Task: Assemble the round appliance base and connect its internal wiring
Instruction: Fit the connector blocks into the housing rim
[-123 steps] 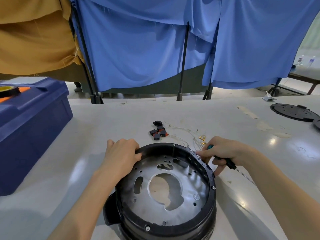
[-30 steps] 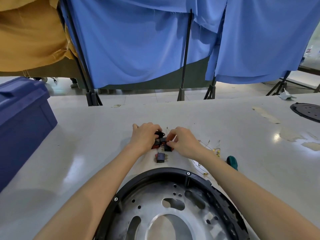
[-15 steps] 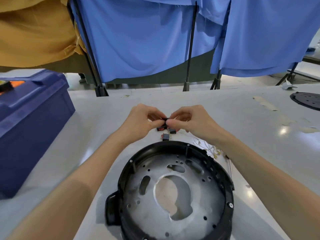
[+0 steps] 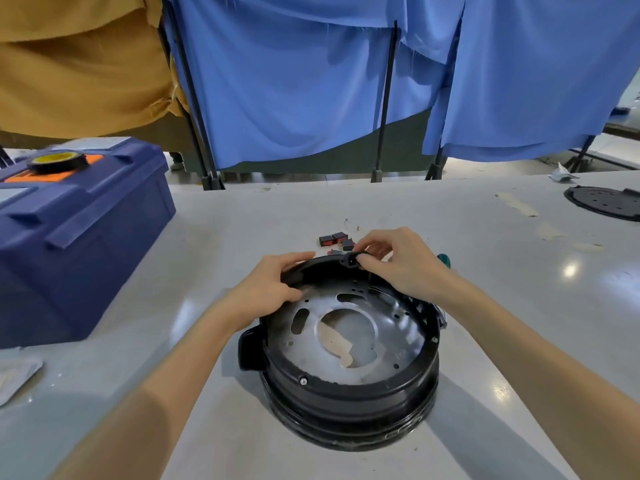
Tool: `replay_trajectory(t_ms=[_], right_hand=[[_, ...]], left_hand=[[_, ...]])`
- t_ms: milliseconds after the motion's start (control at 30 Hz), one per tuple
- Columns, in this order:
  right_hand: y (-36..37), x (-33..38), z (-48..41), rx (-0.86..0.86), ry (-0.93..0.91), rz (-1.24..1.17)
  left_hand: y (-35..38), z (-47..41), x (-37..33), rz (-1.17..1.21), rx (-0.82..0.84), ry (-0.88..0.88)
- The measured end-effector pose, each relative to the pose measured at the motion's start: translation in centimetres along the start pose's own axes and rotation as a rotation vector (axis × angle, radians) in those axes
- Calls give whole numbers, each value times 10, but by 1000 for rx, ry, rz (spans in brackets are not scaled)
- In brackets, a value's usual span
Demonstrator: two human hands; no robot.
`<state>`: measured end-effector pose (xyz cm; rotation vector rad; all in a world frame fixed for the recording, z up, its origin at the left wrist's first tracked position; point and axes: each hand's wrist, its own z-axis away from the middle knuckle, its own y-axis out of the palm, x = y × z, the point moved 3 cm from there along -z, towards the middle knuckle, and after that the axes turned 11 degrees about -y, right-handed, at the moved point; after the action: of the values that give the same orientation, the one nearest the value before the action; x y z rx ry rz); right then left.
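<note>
The round black appliance base [image 4: 349,393] stands on the white table, open side up, with a silver perforated metal plate [image 4: 388,327] inside. My left hand [image 4: 266,292] grips the far left part of its rim. My right hand [image 4: 398,261] pinches a small black socket part [image 4: 350,260] against the far rim. Several small black-and-red switch parts [image 4: 334,239] lie on the table just beyond the base. A green screwdriver handle [image 4: 443,259] peeks out behind my right wrist.
A dark blue toolbox [image 4: 76,233] with a roll of tape [image 4: 57,161] on its lid stands at the left. A black round cover [image 4: 604,202] lies at the far right. A plastic bag [image 4: 14,375] sits at the left edge. Blue curtains hang behind the table.
Both hands came back from the small parts to the base. The left hand now grips the rim, and the right hand has brought the black socket part to the far rim.
</note>
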<state>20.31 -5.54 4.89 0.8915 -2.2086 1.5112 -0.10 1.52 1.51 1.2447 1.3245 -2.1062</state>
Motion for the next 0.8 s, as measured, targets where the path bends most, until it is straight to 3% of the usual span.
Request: replay_trajectory(t_ms=[133,233,300,433,533,667,800], right_hand=[[-4,-2,7,-28,-4,-54],[-3,-7,12,-25,12,-109],[-1,-10,14,-43,30,-171],[-1,-14,14,-109,77,-346],[-12,-21,18,-238,126,-391],[-33,-26,24,-351,164,-393],[-37,-26,27,-346,266,-375]], left_hand=[[1,2,5,117,-22,-46],[0,2,0,14,-76,-12],[-2,-7,-12,-224,-155,2],[16,-23,-47,-942,-287,147],[24,-26,-56,-1130,-337,229],[14,-19,-47,-1169,-369,183],[-1,-9,-36,-1088,-453,34]])
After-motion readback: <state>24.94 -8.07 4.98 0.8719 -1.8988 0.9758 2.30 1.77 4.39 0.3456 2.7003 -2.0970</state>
